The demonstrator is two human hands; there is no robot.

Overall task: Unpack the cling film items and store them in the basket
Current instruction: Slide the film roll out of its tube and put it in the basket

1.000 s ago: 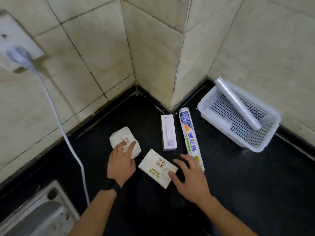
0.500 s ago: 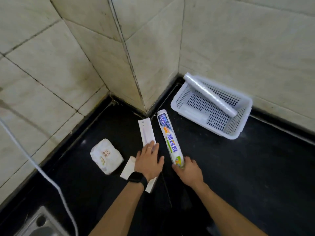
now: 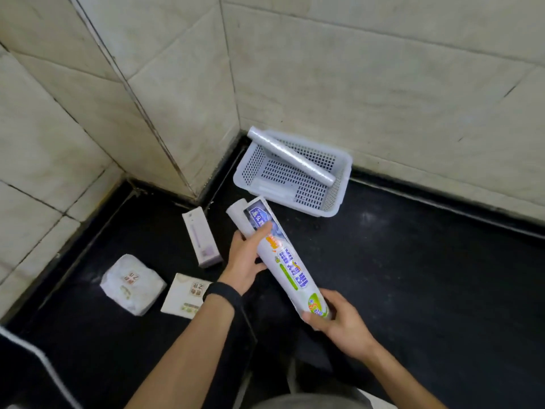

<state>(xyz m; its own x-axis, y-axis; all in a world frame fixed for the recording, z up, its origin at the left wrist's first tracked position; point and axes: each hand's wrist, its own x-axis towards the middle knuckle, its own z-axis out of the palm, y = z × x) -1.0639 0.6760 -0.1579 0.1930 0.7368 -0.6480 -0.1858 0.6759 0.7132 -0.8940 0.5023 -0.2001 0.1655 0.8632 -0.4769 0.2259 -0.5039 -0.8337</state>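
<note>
Both forearms reach forward, left hand (image 3: pixel 244 262) and right hand (image 3: pixel 339 323) each curled in a closed grip.

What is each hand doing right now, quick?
Left hand: closed around the upper part of the packaged cling film roll, where the bare roll pokes out of the wrapper.
Right hand: closed on the roll's lower end.

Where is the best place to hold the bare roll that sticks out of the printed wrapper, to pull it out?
Probably its exposed far end, pinched across its width by the left hand from the left. The printed wrapper covers the rest, and the right hand holds the near end.
</note>
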